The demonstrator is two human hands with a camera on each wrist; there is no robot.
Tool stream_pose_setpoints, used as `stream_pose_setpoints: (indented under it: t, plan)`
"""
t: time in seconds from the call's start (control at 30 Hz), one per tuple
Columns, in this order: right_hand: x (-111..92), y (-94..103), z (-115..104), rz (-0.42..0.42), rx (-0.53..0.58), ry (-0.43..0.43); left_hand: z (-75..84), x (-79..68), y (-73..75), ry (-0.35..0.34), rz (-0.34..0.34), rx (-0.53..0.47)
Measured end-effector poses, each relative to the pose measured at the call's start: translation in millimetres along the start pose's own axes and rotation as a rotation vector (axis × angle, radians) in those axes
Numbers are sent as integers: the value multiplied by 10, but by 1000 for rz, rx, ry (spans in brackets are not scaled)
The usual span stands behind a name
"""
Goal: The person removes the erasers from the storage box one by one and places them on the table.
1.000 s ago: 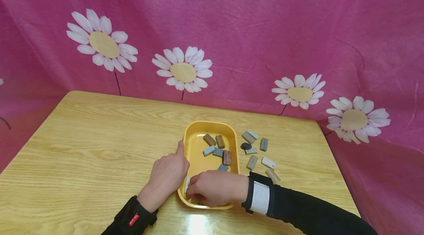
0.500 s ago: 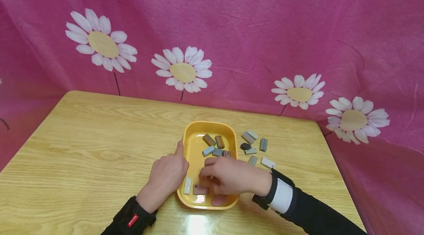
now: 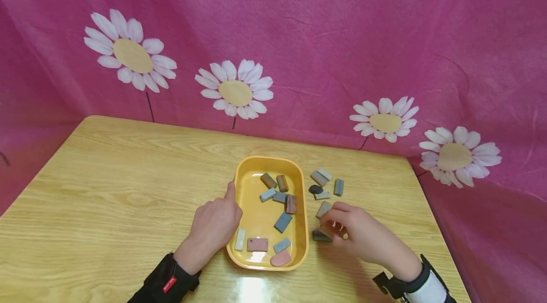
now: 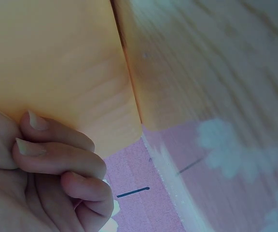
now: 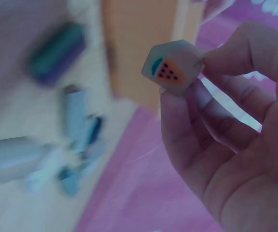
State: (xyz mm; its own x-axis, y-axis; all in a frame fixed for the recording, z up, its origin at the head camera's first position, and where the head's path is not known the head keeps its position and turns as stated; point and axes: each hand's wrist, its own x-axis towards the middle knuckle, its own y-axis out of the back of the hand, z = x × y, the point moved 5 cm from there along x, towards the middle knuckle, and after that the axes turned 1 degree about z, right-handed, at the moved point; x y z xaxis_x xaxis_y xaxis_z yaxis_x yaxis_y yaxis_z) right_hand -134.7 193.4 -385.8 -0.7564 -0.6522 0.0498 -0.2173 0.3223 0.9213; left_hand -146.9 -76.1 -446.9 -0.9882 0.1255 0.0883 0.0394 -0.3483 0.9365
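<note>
My right hand (image 3: 363,234) is to the right of the yellow tray (image 3: 306,246), low over the table. Thumb and fingertips pinch a small pale block (image 5: 173,66) whose six-sided end has a watermelon slice on it. A dark block (image 3: 321,235) lies by those fingertips, and a tan block (image 3: 323,210) lies just beyond. My left hand (image 3: 215,222) holds the tray's left rim, index finger stretched along it. In the left wrist view its other fingers (image 4: 62,159) are curled beside the tray wall; the thumb is hidden there.
Inside the tray lie several small blocks, among them a blue-grey block (image 3: 283,222), a reddish block (image 3: 258,244) and a pink rounded piece (image 3: 280,259). Right of it are a black oval piece (image 3: 315,189) and several grey blocks. Pink flowered cloth (image 3: 299,56) hangs behind the table (image 3: 128,189).
My right hand has left the tray's inside and moved right to the blocks on the table, where it pinches a block. The left hand stays at the rim.
</note>
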Motion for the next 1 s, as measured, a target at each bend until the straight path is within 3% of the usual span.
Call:
stream_pose_setpoints:
  t: [0.27,0.5,0.6,0.8,1.0]
  plan:
    - [-304,-185,386,-7,-49,-177,2,9,-9,9,-20,-1]
    - [-390,-328,518,-63,-91,-270,-11,21,-14,27,-42,-8]
    - [-409,-340,529,-79,-72,-269,-4,22,-5,26,-40,-12]
    - [-383,-169,497,1,-77,-267,1,19,9,9,-21,-11]
    - [-135,55,356,65,-148,-213,-8,19,11,8,-15,-9]
